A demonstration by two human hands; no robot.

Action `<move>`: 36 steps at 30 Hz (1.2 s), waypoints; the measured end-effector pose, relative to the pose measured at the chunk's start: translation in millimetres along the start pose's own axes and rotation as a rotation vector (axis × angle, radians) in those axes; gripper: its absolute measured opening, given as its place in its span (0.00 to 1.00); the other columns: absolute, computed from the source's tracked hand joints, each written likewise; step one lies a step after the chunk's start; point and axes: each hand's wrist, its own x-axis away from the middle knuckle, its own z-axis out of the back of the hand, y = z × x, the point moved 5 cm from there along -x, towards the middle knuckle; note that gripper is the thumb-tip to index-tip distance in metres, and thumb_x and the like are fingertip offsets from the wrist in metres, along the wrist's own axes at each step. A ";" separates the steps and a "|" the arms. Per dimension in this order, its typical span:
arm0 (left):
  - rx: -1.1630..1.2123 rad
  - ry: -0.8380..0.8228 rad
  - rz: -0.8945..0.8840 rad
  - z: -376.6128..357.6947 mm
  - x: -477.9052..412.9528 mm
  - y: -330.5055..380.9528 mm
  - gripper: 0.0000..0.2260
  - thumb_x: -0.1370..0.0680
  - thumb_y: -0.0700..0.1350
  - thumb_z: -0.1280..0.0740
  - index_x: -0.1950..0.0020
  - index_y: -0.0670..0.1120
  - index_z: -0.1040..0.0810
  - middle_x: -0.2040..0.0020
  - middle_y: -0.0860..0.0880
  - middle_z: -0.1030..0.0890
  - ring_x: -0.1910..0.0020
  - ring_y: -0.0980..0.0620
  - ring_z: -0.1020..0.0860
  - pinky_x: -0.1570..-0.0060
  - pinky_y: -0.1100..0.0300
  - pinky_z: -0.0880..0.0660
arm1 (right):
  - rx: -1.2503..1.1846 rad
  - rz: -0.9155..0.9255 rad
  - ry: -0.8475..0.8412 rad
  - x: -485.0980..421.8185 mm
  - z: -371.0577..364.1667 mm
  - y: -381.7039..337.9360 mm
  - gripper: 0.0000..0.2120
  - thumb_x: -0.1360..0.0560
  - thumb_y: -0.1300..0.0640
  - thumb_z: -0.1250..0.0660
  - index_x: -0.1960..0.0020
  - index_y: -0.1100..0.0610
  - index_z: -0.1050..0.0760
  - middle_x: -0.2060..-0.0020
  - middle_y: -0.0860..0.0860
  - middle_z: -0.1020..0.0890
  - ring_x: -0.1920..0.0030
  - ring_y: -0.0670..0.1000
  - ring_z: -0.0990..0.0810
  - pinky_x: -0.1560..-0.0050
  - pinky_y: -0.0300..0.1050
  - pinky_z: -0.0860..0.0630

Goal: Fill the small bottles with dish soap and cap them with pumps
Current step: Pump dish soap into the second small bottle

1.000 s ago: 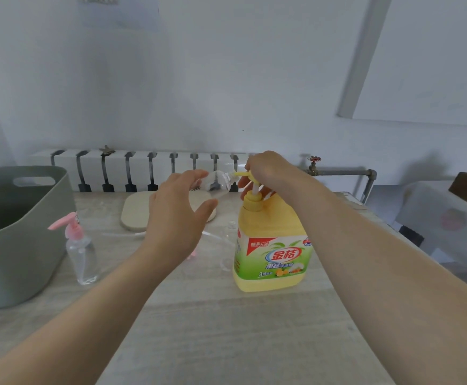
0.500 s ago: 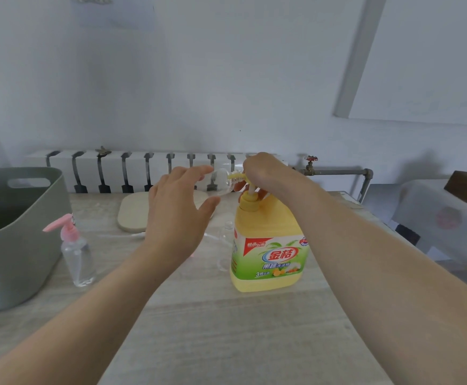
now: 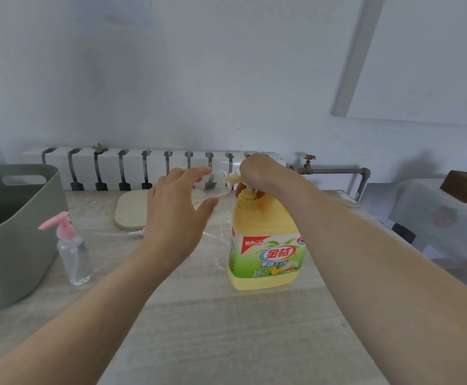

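Clear small bottle lies sideways, gripped between the left hand's fingers and thumb, mouth at the yellow soap jug's pump, which the right hand clasps from above.

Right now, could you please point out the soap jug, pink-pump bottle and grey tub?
soap jug (image 3: pixel 268 254): head view, front label.
pink-pump bottle (image 3: pixel 75 259): head view, clear body.
grey tub (image 3: pixel 18 254): head view, outer wall.
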 end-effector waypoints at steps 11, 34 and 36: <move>0.100 -0.011 0.042 -0.4 2.4 -1.9 0.21 0.24 0.48 0.29 0.32 0.54 0.27 0.40 0.53 0.23 0.39 0.53 0.26 0.34 0.46 0.31 | -0.458 0.023 0.000 8.9 4.9 5.3 0.12 0.28 0.58 0.46 0.66 0.58 0.28 0.79 0.46 0.20 0.62 0.54 0.23 0.65 0.43 0.31; 0.104 -0.017 0.044 -3.2 2.4 -3.1 0.21 0.24 0.48 0.29 0.32 0.54 0.27 0.40 0.53 0.23 0.39 0.52 0.27 0.35 0.47 0.32 | -0.147 0.010 -0.023 0.8 -1.8 1.9 0.15 0.26 0.72 0.43 0.68 0.59 0.37 0.64 0.55 0.27 0.67 0.50 0.34 0.67 0.41 0.38; 0.105 -0.019 0.045 -3.1 2.6 -3.2 0.21 0.24 0.48 0.29 0.32 0.54 0.27 0.40 0.53 0.23 0.39 0.52 0.27 0.35 0.46 0.32 | -0.138 -0.012 0.010 0.5 -1.6 2.6 0.16 0.25 0.71 0.44 0.68 0.58 0.38 0.68 0.53 0.32 0.67 0.50 0.34 0.64 0.43 0.34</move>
